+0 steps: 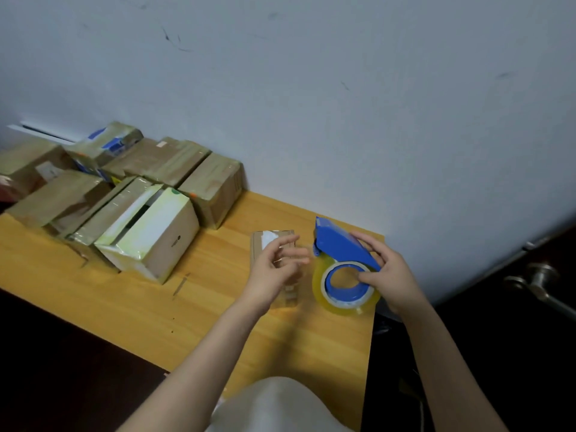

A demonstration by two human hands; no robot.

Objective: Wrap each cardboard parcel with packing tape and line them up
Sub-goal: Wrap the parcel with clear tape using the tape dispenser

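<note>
Parcel: a small flat parcel [258,248] lies on the table [156,307], near its right end, with a white label at the far end.
Long axis: it runs away from the person toward the wall [343,104], so a strip along it would go near to far or the reverse.
Left hand: the left hand [274,269] is over the middle of the parcel and covers much of it. The fingers are loosely bent and spread and grasp nothing I can make out. Whether they touch the cardboard I cannot tell.
Right hand: the right hand [386,275] grips the blue dispenser [339,241], fingers over its back and thumb at the core of the roll [319,289].
Dispenser to parcel: just beside it on the right, cutter end pointing far and left toward the parcel's far right corner.
Nearer hand: the left is at the parcel and suited to pinning it; the right has to carry the tape leftward across to it.
Tape end: too faint to say whether a free strip reaches the parcel.
Step, as I judge it: about to lay tape on this parcel.
Pile: taped parcels [124,188] sit crowded at the table's left against the wall, well apart from this one.
</note>
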